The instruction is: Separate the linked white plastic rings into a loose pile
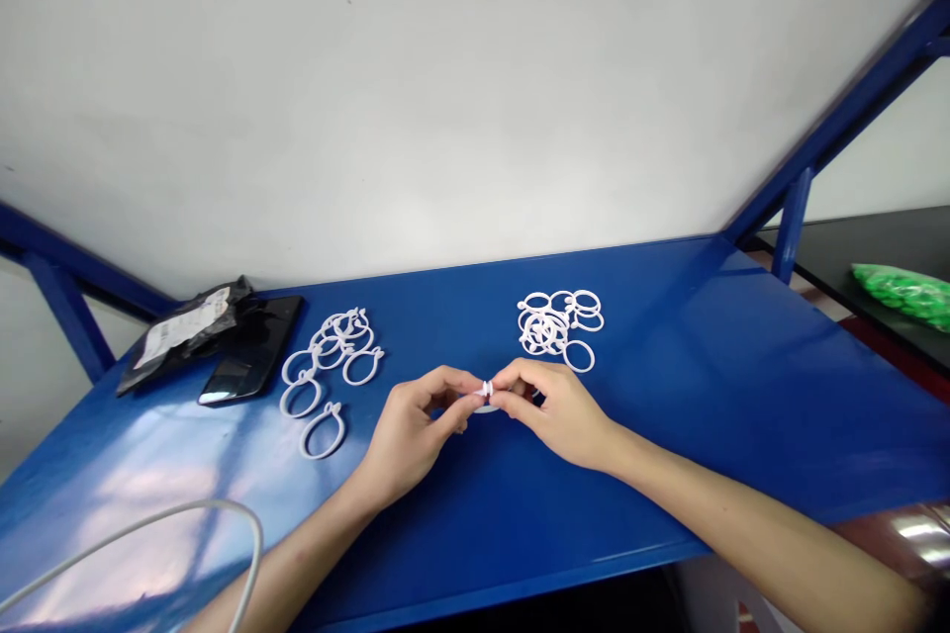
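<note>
My left hand point(423, 425) and my right hand point(553, 410) meet above the blue table. Their thumbs and forefingers pinch one white curtain ring point(486, 408) at its small end pieces, and most of its hoop is hidden behind the fingers. Just beyond my right hand lies a pile of white curtain rings point(545, 328), overlapping each other. To the left of my left hand is a looser group of white rings point(333, 341) with small knobs or eyelets on their rims. One single ring point(322, 431) from that group lies closest to my left wrist.
A black plastic package with a white label point(185, 326) rests at the far left, beside a dark phone-like slab point(244, 366). A white cable point(148, 519) loops at the lower left. Blue frame bars flank the table point(668, 346). Green bagged items point(902, 292) lie at far right.
</note>
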Demonstrator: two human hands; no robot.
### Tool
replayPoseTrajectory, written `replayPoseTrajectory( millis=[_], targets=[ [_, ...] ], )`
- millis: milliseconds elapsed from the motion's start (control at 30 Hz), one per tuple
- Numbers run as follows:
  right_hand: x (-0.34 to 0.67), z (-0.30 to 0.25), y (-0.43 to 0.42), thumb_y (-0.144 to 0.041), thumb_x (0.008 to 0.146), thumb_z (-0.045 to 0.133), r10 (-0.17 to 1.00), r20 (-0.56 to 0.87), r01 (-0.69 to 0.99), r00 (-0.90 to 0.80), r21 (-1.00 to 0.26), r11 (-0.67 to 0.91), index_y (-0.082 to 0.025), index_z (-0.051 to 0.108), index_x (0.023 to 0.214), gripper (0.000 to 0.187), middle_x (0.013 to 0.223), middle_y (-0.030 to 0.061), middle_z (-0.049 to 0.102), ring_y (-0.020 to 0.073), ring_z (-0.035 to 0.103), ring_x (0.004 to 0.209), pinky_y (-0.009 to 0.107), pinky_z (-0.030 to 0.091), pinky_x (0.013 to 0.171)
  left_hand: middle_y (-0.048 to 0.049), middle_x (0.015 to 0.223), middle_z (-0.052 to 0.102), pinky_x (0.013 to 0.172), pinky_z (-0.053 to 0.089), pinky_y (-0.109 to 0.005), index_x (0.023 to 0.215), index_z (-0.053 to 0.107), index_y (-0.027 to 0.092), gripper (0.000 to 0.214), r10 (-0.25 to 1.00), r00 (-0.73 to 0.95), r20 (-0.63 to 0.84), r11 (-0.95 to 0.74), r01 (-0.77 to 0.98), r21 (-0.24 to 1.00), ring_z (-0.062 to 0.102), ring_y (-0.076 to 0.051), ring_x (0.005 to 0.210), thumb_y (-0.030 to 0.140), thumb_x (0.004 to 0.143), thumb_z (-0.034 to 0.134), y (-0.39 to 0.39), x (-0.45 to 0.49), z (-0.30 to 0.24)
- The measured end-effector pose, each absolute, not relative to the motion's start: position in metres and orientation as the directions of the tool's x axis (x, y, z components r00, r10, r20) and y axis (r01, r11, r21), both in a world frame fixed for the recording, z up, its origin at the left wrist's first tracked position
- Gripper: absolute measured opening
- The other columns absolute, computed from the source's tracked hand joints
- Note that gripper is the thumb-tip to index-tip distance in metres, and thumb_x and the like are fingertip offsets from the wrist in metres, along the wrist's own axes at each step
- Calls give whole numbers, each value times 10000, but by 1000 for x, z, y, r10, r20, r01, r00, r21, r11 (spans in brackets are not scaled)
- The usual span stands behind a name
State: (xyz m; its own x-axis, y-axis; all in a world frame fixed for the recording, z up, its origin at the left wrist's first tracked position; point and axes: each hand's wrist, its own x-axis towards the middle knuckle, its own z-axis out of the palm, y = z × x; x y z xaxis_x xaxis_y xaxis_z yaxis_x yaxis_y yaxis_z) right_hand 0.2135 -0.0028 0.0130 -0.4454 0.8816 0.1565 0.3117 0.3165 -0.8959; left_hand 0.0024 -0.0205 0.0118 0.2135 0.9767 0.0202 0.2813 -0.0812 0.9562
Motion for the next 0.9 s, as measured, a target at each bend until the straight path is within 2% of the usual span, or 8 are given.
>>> replayPoseTrajectory(
  millis=[200, 333, 500, 633, 700, 800, 900],
  targets=[
    [216, 12, -6, -307, 995, 650, 825, 265, 339, -500, -817, 467, -223, 725, 940, 125, 825, -6, 705, 128, 634, 701, 244, 492, 629, -18, 741, 735, 565, 504, -229, 883, 755, 186, 243, 975, 221, -7, -55, 272, 961, 622, -120, 591, 427, 880, 727, -21, 3, 8],
    [219, 10, -8, -307, 1032, 597, 757, 362, 342, -544, -728, 593, -219, 728, 978, 167, 882, 14, 727, 137, 664, 747, 258, 530, 677, -15, 739, 757, 555, 493, -223, 868, 789, 208, 172, 967, 252, 23, -91, 263, 961, 619, -117, 576, 376, 869, 748, -24, 2, 8],
    [224, 5, -9, -233, 1069, 500, 580, 488, 361, -653, -473, 804, -207, 729, 1034, 234, 954, 40, 741, 147, 690, 772, 266, 547, 679, -8, 769, 794, 655, 549, -243, 787, 793, 235, 124, 939, 327, 106, -206, 288, 935, 714, -149, 669, 323, 870, 768, -27, -2, 9],
    [225, 3, -9, -159, 1063, 446, 507, 469, 412, -723, -298, 861, -222, 721, 1034, 283, 927, 23, 739, 142, 668, 687, 273, 524, 621, -10, 834, 816, 712, 572, -256, 792, 781, 237, 137, 899, 418, 127, -274, 315, 909, 766, -173, 754, 311, 900, 743, -27, -5, 5],
    [224, 4, -8, -155, 1066, 431, 504, 458, 420, -732, -279, 864, -224, 714, 1030, 294, 934, 20, 740, 141, 668, 686, 275, 523, 617, -4, 833, 814, 703, 568, -250, 803, 773, 234, 139, 890, 436, 138, -309, 352, 884, 766, -170, 750, 307, 913, 730, -26, -4, 5],
    [222, 8, -6, -213, 1077, 462, 531, 475, 409, -702, -341, 846, -213, 702, 1012, 249, 936, 18, 740, 138, 686, 723, 268, 540, 649, 7, 811, 800, 665, 556, -235, 833, 759, 234, 147, 890, 423, 172, -368, 441, 818, 743, -153, 710, 323, 935, 701, -25, -3, 13],
    [222, 14, -1, -263, 1067, 524, 590, 517, 432, -620, -403, 807, -215, 689, 1019, 179, 949, 16, 742, 144, 704, 804, 268, 551, 719, -11, 1034, 796, 790, 582, -262, 1050, 765, 278, 156, 859, 474, 194, -466, 566, 680, 749, -173, 880, 319, 960, 644, -19, -19, 29]
  ],
)
